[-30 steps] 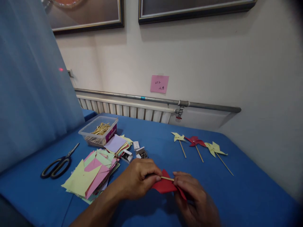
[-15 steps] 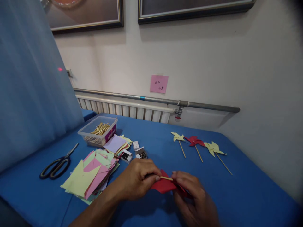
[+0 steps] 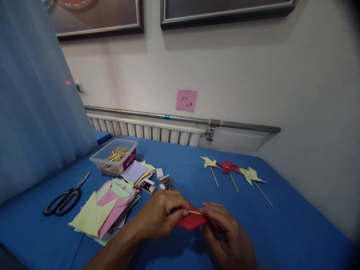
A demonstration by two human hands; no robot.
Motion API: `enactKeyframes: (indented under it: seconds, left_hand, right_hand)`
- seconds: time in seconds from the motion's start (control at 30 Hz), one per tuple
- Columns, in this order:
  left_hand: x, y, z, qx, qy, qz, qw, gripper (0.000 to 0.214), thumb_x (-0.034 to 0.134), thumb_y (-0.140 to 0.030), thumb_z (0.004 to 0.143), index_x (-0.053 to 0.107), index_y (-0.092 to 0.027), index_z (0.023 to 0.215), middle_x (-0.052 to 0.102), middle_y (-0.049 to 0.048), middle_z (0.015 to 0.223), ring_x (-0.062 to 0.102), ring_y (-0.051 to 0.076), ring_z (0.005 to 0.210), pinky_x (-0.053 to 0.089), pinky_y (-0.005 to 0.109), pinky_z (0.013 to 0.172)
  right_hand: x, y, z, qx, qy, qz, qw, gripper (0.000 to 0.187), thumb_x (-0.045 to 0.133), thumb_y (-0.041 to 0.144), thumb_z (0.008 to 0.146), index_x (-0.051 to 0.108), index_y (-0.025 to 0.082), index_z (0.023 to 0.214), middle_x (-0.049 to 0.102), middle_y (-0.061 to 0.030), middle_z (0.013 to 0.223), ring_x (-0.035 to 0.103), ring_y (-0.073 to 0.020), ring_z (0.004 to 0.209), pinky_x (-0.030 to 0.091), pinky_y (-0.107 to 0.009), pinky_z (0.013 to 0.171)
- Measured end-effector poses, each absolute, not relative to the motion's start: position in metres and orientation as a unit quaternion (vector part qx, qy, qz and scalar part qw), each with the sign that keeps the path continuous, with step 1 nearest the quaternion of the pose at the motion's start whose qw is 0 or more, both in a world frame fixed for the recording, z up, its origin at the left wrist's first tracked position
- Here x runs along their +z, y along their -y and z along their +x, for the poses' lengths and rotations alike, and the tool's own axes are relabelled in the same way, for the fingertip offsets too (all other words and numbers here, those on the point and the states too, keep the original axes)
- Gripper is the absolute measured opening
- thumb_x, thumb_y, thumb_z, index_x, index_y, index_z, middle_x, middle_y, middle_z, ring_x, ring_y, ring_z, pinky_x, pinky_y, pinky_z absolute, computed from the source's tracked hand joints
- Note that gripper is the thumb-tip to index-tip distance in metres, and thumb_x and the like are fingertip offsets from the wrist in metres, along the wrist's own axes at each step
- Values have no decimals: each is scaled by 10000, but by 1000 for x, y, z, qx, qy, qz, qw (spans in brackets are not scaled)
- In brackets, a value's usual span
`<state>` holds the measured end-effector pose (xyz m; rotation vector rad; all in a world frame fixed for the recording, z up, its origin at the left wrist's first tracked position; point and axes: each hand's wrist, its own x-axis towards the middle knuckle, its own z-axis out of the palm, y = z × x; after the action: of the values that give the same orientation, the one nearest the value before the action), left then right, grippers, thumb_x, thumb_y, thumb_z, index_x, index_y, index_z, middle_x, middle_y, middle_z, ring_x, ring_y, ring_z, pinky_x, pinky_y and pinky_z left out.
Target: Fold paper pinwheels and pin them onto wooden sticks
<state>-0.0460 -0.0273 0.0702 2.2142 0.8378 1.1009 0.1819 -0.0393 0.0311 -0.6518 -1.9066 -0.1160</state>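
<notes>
Low in the middle of the head view, my left hand [image 3: 165,213] pinches a thin wooden stick [image 3: 195,212] between thumb and forefinger. The stick lies across a red paper pinwheel [image 3: 192,222], its far end reaching my right hand's fingertips. My right hand [image 3: 226,232] is closed on the pinwheel's right side, and its fingers hide part of the folded paper. Just beyond my left hand are small open boxes of metal pins [image 3: 168,184]. To its left lies a loose pile of cut coloured paper [image 3: 105,213].
Black-handled scissors [image 3: 66,198] lie at the left. A clear plastic tub [image 3: 97,159] of wooden sticks stands behind a smaller paper stack [image 3: 133,171]. Several finished pinwheels [image 3: 228,167], yellow and red, rest at the right on the blue tablecloth [image 3: 281,232]. A radiator [image 3: 146,131] runs along the wall.
The whole view has shifted slightly, so everything sits a little further left. Both hands keep nearly the same hold on the stick and red pinwheel.
</notes>
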Motion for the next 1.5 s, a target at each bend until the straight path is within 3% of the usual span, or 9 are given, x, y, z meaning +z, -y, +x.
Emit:
enactKeyframes:
  seconds: [0.37, 0.67, 0.87, 1.1, 1.33, 1.5]
  left_hand:
    - [70, 29, -45, 397, -319, 817, 270, 179, 616, -102, 949, 762, -169, 869, 706, 17, 785, 620, 114, 725, 428, 218, 696]
    - [67, 26, -46, 384, -330, 818, 272, 193, 599, -116, 954, 783, -175, 944, 733, 28, 829, 637, 125, 750, 430, 230, 711]
    - [69, 21, -49, 332, -404, 806, 278, 165, 616, -130, 918, 764, -189, 963, 737, 16, 866, 629, 144, 779, 411, 248, 723]
    - [62, 6, -58, 263, -486, 790, 267, 175, 579, -216, 945, 747, -192, 901, 724, 18, 842, 634, 169, 791, 371, 278, 713]
    - [50, -1, -59, 237, -506, 800, 219, 167, 586, -212, 921, 740, -190, 858, 734, 45, 871, 656, 192, 840, 371, 291, 730]
    - [51, 5, -53, 204, -509, 814, 190, 187, 580, -165, 880, 740, -194, 789, 706, 51, 859, 650, 196, 857, 352, 301, 737]
  right_hand:
    - [31, 40, 182, -49, 796, -285, 531, 346, 629, 82, 938, 601, 228, 1249, 800, -70, 1029, 798, -239, 1010, 669, -391, 935]
    - [29, 40, 181, -26, 786, -309, 535, 284, 638, 133, 954, 615, 253, 1211, 787, -59, 1005, 793, -233, 977, 660, -351, 869]
    - [23, 32, 177, 163, 691, -450, 542, 120, 676, 294, 924, 669, 239, 1031, 770, -46, 896, 752, -202, 764, 611, -275, 646]
    - [18, 1, 181, 421, 536, -476, 556, 346, 830, 431, 731, 671, 213, 948, 765, -48, 858, 736, -232, 813, 604, -337, 726]
    - [7, -12, 189, 525, 463, -465, 542, 382, 882, 359, 668, 686, 198, 954, 803, -52, 887, 754, -211, 783, 583, -313, 732]
    - [3, -15, 191, 548, 453, -471, 522, 413, 909, 360, 595, 672, 191, 887, 783, -40, 785, 727, -195, 675, 554, -300, 672]
